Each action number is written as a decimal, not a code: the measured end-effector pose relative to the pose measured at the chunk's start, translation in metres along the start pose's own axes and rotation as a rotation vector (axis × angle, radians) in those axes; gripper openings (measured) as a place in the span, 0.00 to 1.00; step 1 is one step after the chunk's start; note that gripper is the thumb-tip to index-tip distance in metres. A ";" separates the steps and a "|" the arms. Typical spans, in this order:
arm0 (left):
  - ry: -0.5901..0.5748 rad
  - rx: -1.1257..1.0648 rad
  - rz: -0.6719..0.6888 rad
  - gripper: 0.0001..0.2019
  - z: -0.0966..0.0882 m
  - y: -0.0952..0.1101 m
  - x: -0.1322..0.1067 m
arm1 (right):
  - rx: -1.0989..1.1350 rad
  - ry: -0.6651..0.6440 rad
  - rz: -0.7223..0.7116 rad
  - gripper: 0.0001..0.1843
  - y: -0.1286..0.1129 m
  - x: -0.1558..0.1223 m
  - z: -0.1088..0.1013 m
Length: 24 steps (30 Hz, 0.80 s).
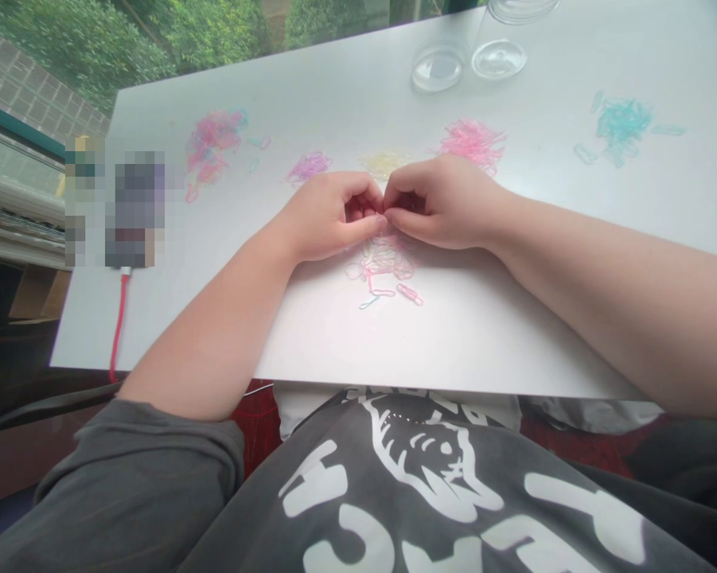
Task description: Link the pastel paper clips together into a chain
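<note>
A dark grey short-sleeved shirt [358,458] bears bold white lettering [331,481].

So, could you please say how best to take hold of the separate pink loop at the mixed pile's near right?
I'd pinch the pink loop across its middle, from above and the near side: it looks flat and elongated, long sides close together, with the mixed pile just beyond.
</note>
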State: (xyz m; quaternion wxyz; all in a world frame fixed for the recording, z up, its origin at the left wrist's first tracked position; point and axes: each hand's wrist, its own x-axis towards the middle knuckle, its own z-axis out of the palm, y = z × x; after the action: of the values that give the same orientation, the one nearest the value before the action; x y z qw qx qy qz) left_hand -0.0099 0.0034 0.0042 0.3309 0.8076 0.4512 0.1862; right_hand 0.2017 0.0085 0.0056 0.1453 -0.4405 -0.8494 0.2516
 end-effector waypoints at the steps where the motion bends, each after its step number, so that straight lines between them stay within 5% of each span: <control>1: 0.000 0.001 0.000 0.09 0.000 0.000 0.000 | 0.000 0.000 -0.001 0.13 0.000 0.000 0.000; 24: 0.000 -0.010 -0.003 0.09 0.000 0.000 0.000 | 0.000 -0.004 -0.006 0.14 0.000 0.001 0.000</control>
State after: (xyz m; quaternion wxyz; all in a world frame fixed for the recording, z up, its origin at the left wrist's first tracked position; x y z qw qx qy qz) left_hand -0.0101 0.0036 0.0040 0.3352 0.8053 0.4515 0.1879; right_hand 0.2013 0.0092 0.0055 0.1445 -0.4377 -0.8509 0.2521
